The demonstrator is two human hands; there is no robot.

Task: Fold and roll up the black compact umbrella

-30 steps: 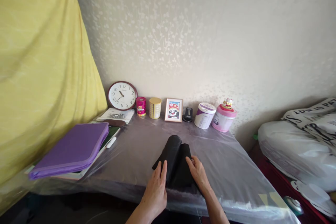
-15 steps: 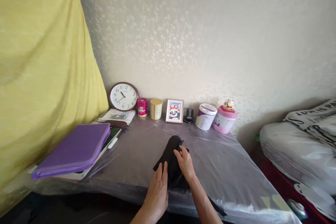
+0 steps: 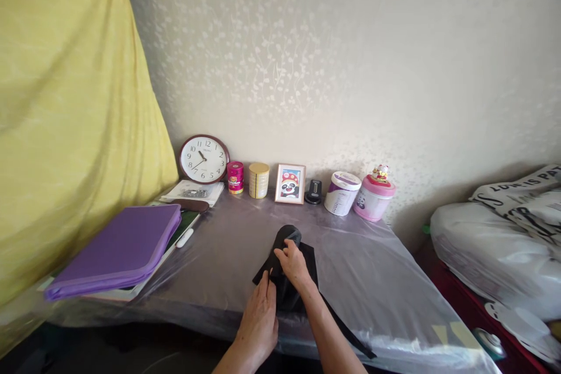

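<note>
A black fabric item [image 3: 287, 295] with a rounded top end lies near the front edge of the table. Flaps spread from both its sides, and a long strap trails to the lower right. I cannot make out its exact kind. My right hand [image 3: 293, 263] is over its upper middle, with thumb and fingers closed on the fabric. Along its left edge rests my left hand [image 3: 259, 312], its fingers stretched out and touching the cloth. Both hands and the right forearm hide parts of the item.
Plastic covers the table [image 3: 223, 257]. At the left lie a purple folder [image 3: 114, 251] and a white pen-like object [image 3: 184, 238]. Along the wall stand a clock [image 3: 204, 159], a pink can [image 3: 235, 178], a yellow tin [image 3: 259, 181], a framed picture [image 3: 290, 184] and tubs [image 3: 342, 194].
My right hand has moved left from the item's right edge onto its middle, uncovering a flap on the right. My left hand stays at the left edge. The view has shifted slightly.
</note>
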